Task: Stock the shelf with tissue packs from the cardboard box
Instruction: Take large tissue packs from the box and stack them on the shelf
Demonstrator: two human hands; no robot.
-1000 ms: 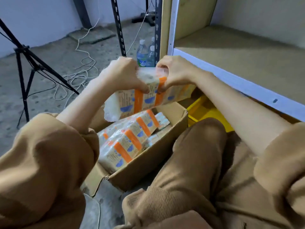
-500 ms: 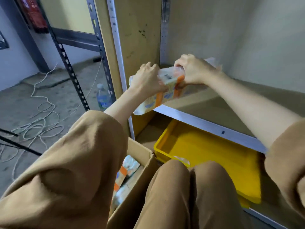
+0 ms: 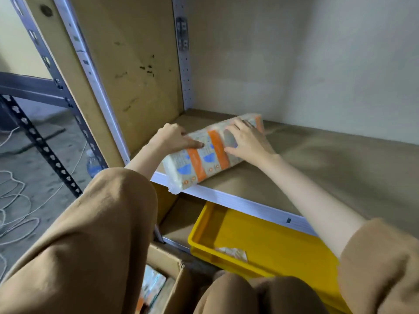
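Observation:
A tissue pack [image 3: 204,155], white with orange bands and blue marks, lies on the brown shelf board [image 3: 328,168] near its left wall, its near end jutting over the white front edge. My left hand [image 3: 173,138] holds the pack's left side, thumb laid across the top and fingers curled over the far edge. With fingers spread and straight, my right hand [image 3: 248,142] presses flat on the top of the pack. The cardboard box [image 3: 174,266] shows at the bottom, more tissue packs [image 3: 154,283] inside it, largely hidden by my left sleeve.
A yellow plastic bin [image 3: 267,243] sits on the level below the shelf, with a small wrapper in it. The shelf's side panel [image 3: 136,71] and back wall close the left and rear. A water bottle [image 3: 92,164] and loose cables [image 3: 15,200] lie on the floor at left.
Both hands lifted the pack out of the box and up to the shelf, then set it down flat on the board. My right hand went from gripping the pack to lying flat on it.

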